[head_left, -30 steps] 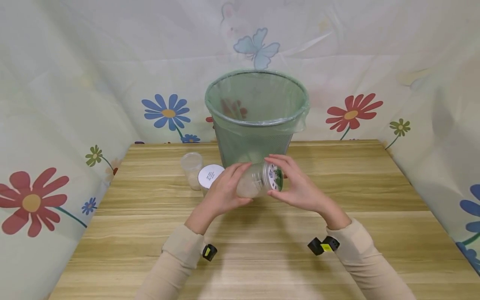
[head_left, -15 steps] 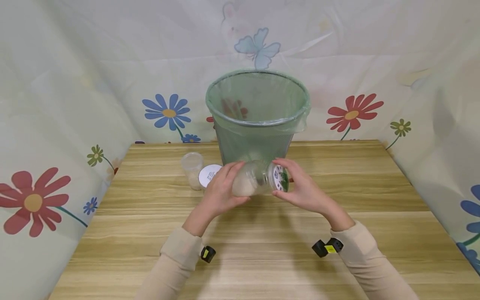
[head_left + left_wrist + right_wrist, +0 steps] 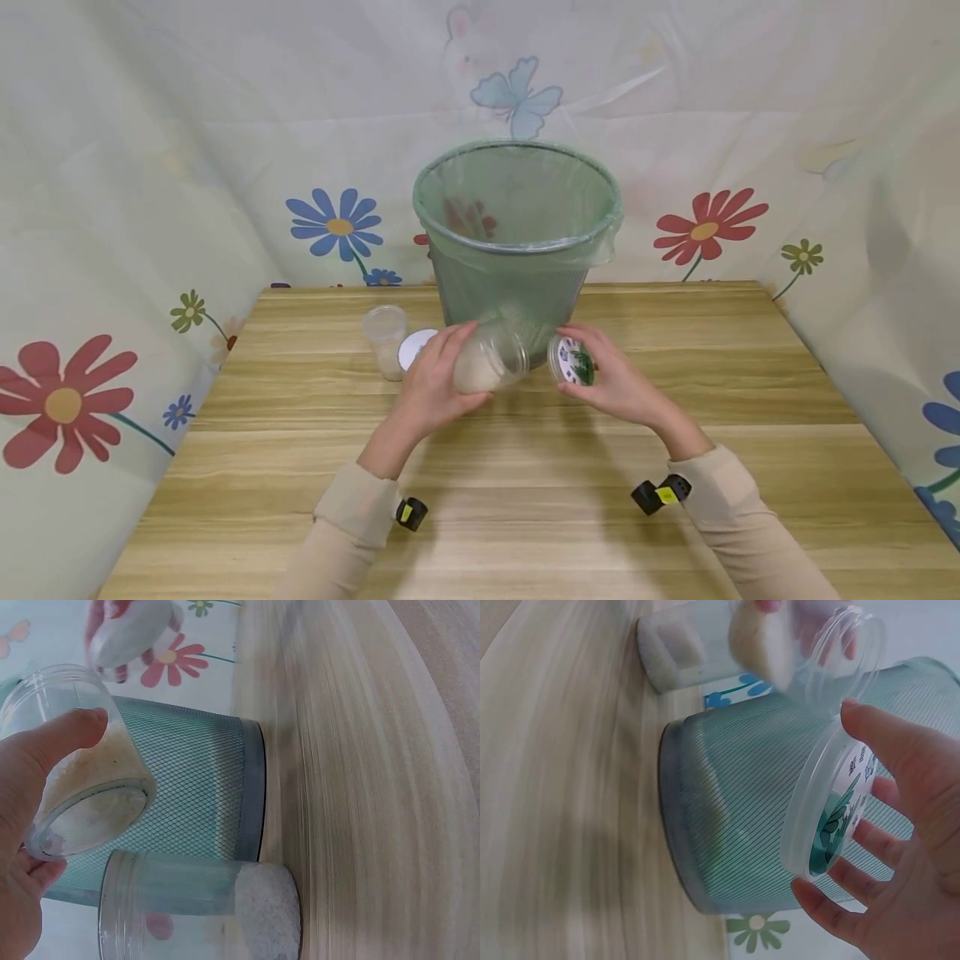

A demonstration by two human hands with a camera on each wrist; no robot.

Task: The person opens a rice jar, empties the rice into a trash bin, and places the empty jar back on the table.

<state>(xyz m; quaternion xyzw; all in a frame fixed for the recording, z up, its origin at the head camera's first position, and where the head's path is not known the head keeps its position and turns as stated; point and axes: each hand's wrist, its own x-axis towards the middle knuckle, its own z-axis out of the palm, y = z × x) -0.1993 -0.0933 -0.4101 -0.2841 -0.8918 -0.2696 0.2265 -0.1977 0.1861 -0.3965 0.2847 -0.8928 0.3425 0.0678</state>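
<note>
My left hand (image 3: 427,383) grips a clear jar (image 3: 491,362) above the table, tilted so its open mouth faces right. Off-white grainy stuff fills part of that jar, as the left wrist view shows through its wall (image 3: 105,769). Between thumb and fingers my right hand (image 3: 622,383) holds the round lid (image 3: 802,814), which has a white and green plant print; a small gap parts it from the jar's mouth. Left of my left hand stand a container with a white labelled top (image 3: 415,346), partly hidden, and an upright clear jar (image 3: 385,333) with pale contents low inside.
Behind both hands a mesh waste bin (image 3: 502,287) lined with a green bag stands on the wooden table (image 3: 525,517). Flower-printed sheeting (image 3: 705,150) hangs at the back and along both sides.
The lid has come off the jar: my right hand has drawn it to the right, while my left hand has shifted slightly left with the jar.
</note>
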